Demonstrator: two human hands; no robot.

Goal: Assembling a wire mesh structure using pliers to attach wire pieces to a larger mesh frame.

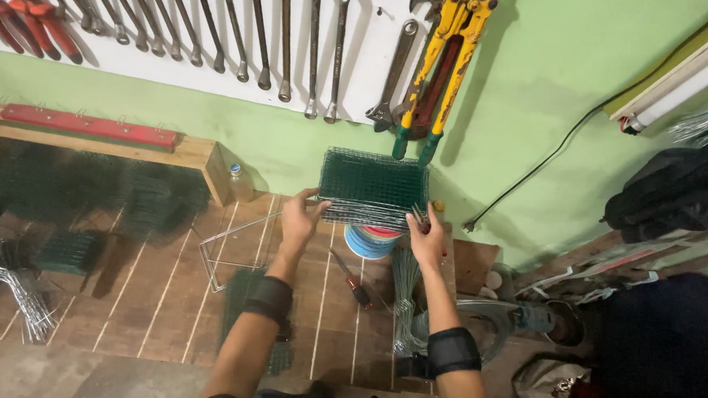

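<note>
I hold a green wire mesh box (373, 185) up in front of the green wall. My left hand (299, 219) grips its lower left edge. My right hand (427, 238) grips the lower right corner and also seems to hold a small tool with a red handle. Below the box sits a blue and white spool (368, 242). A screwdriver (352, 280) with a red and black handle lies on the wooden surface between my forearms. A bundle of thin wires (404, 296) stands by my right forearm.
Wrenches (285, 39) and yellow bolt cutters (444, 57) hang on the white board. A bent wire frame (221, 248) lies left of my left hand. Green mesh stacks (72, 249) and wire hooks (12, 293) lie at left. A plastic bottle (239, 180) stands by the wooden shelf (128, 148). Dark bags (682, 194) at right.
</note>
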